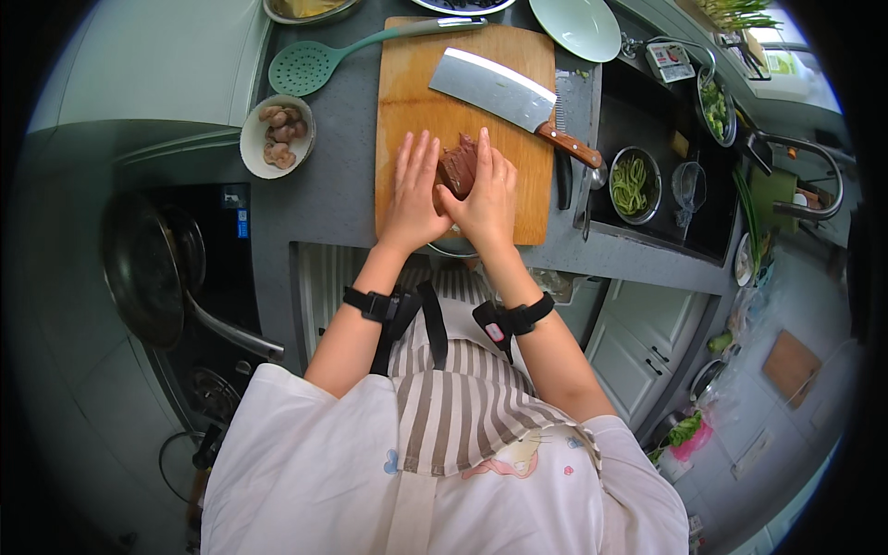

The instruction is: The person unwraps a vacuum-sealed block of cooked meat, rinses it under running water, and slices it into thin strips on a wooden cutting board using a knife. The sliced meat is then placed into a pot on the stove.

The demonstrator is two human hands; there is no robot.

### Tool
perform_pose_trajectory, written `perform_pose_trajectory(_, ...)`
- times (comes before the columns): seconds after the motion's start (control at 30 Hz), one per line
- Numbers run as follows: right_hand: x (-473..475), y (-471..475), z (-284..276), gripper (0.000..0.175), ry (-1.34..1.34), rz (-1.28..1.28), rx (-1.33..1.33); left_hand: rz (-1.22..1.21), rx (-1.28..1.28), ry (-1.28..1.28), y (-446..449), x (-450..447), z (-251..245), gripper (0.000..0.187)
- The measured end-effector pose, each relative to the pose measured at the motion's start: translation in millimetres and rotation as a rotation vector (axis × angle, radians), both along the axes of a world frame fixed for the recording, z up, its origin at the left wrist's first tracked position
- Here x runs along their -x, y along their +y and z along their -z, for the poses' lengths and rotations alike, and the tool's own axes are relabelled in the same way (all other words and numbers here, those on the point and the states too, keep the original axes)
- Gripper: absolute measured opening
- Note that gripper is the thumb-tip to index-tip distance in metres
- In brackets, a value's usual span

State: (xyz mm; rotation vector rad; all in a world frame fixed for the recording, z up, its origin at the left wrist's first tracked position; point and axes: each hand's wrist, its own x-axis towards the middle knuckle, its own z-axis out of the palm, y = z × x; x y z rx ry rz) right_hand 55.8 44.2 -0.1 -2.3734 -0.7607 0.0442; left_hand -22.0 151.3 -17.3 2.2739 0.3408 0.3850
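A block of dark red meat point(459, 166) rests on the wooden cutting board point(409, 69), cupped between my two hands. My left hand point(416, 198) lies along its left side with the fingers stretched forward. On the other side, my right hand point(489, 191) presses against the meat, its thumb reaching toward my left thumb. My palms and thumbs hide the near part of the block. Beyond my hands lies a cleaver point(492, 87), blade flat on the board, its wooden handle point(572, 144) sticking out past the right edge.
Left of the board are a green slotted spoon point(305, 67) and a bowl of raw meat pieces point(281, 135). A frying pan point(142, 270) stands on the stove. At right, the sink point(638, 104) holds a bowl of green strips point(630, 186). A pale plate point(577, 28) sits behind.
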Motion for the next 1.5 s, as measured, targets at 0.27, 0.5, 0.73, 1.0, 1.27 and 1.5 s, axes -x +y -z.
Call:
perform_pose_trajectory(0.27, 6, 13, 6, 0.102, 0.005, 0.084, 0.045, -0.411, 0.266, -0.108, 3, 23, -16, 0.072)
perform_pose_trajectory(0.5, -23, -1, 7, 0.103, 0.356, 0.101, -0.141, -0.498, 0.569, -0.170, 3, 13, -25, 0.066)
perform_pose_trajectory(0.73, -75, -38, -13, 0.090, 1.271, 0.230, -0.595, -0.520, 0.631, -0.153, -1, 21, -39, 0.063)
perform_pose_trajectory(1.0, -105, -53, -56, 0.069, 1.455, 0.019, -0.732, -0.427, 0.596, -0.215, -17, 74, -108, 0.045)
perform_pose_trajectory(1.27, -32, 43, -164, 0.054, 1.539, -0.503, -0.590, -0.340, 0.681, -0.327, -13, 165, -206, 0.035)
perform_pose_trajectory(1.5, 80, 226, -218, 0.071, 1.516, -0.874, -0.311, -0.533, 0.653, -0.517, 17, 273, -235, 0.034)
